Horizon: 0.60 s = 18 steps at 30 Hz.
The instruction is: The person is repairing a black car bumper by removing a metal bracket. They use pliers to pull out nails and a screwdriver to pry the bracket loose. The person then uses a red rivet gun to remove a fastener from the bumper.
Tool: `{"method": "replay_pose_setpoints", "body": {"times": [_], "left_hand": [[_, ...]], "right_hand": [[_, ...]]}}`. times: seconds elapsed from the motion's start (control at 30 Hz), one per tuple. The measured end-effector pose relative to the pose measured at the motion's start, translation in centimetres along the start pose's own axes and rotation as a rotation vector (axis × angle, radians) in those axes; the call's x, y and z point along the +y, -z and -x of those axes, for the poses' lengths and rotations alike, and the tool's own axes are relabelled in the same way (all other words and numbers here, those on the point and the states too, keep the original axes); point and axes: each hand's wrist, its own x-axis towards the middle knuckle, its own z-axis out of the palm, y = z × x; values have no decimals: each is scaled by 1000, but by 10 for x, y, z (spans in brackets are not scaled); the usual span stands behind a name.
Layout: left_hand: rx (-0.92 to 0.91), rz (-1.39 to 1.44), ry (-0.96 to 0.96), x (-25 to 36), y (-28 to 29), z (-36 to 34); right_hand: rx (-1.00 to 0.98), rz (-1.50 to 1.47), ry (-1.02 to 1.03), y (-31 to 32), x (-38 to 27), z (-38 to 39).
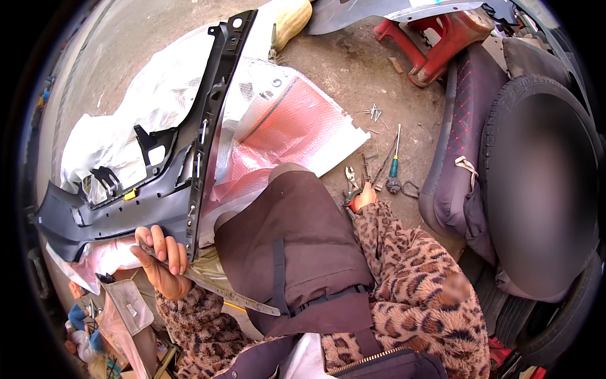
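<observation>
My left hand point(165, 262) is closed on a thin, flat metal strip point(237, 298) that runs down and right across my lap. Beside it is a large black plastic car bumper point(205, 132), with cut-outs, brackets and a small yellow clip point(130, 194). My right hand point(365, 197) is down at the ground among hand tools, its fingers drawn together. What they grip, if anything, I cannot make out. Pliers point(351, 177) lie against this hand, and a screwdriver point(395, 161) with a green handle lies just to its right.
White and pink bubble wrap point(297, 120) spreads under the bumper. Several nails point(374, 114) lie on the ground. A red stand point(435, 47) is at the far right, near a dark padded seat point(461, 145) and a tyre point(527, 88). A yellowish gourd point(292, 24) sits far off.
</observation>
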Motion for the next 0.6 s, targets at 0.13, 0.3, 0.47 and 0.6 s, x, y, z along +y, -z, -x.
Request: {"method": "replay_pose_setpoints", "body": {"times": [0.13,0.3,0.47,0.6], "left_hand": [[36,-86,65,-23,-11,-23],[-3,-234,114,-55,-47,-51],[46,-355,172,-66,-58,-71],[105,-369,171,-61,-56,-78]], "right_hand": [[69,-156,-116,-56,40,-38],[-463,445,264,5,-21,-54],[25,-68,34,-9,-27,-181],[52,71,-66,-5,-31,-264]]}}
